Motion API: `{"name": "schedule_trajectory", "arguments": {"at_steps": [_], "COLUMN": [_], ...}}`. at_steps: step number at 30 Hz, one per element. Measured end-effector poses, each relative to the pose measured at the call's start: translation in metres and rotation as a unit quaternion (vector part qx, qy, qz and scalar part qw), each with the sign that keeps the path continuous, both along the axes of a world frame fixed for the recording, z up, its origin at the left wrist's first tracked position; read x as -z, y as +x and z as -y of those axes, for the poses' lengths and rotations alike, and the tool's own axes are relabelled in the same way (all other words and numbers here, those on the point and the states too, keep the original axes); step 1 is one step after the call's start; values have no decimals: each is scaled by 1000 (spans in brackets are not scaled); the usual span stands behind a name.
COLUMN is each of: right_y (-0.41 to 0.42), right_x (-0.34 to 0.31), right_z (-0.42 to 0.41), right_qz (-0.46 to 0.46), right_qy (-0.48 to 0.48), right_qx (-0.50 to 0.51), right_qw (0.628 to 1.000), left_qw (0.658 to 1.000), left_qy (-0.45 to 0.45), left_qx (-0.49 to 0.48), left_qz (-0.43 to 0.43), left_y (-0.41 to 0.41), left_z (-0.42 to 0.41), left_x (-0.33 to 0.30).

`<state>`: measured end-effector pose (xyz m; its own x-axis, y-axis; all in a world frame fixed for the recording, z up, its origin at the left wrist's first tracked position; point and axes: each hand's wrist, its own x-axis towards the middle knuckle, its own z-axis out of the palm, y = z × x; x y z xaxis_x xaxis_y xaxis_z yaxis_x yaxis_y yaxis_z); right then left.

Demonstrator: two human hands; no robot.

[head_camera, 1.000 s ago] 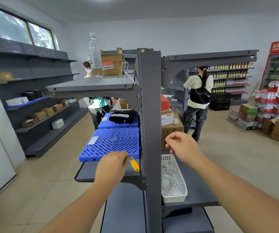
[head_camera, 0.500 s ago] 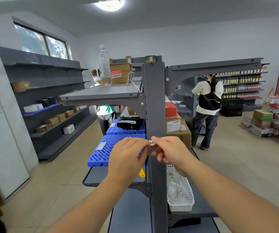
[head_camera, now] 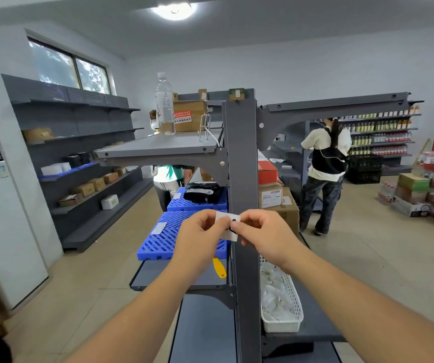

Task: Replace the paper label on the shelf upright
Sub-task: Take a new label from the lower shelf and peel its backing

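Observation:
A small white paper label [head_camera: 228, 224] with black marks sits in front of the grey shelf upright [head_camera: 240, 158], about mid-height. My left hand [head_camera: 199, 235] pinches its left edge and my right hand [head_camera: 261, 235] pinches its right edge, thumbs over the paper. Whether the label touches the upright's face I cannot tell. A yellow-handled tool [head_camera: 219, 268] lies on the grey shelf just below my left hand.
Blue plastic pallets [head_camera: 168, 237] lie on the left shelf, a white basket [head_camera: 295, 307] on the right one. A water bottle [head_camera: 164, 104] and a cardboard box [head_camera: 189, 115] stand on the top shelf. A person [head_camera: 325, 171] stands in the right aisle, another behind the shelf.
Both hands rose from the shelf and basket and met at the upright. They now hold the white label, which shows more fully between the fingers. The view tilted upward.

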<state>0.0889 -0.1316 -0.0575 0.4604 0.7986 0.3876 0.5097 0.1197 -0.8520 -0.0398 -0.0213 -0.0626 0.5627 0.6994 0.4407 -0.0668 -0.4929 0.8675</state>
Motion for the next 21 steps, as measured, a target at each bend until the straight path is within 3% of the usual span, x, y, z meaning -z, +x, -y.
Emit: {"name": "schedule_trajectory", "arguments": {"at_steps": [7, 21], "right_y": [7, 5], "right_x": [-4, -11], "right_z": [3, 7], "right_qz": [-29, 2], "right_qy": [24, 42], "right_qx": [39, 57], "right_qw": [999, 998], "left_qw": [1000, 1000], "left_qy": [-26, -28], "left_qx": [-2, -4], "left_qz": [6, -7], "left_y": [1, 2], "left_z": [2, 6], "left_x": [-3, -7]}}
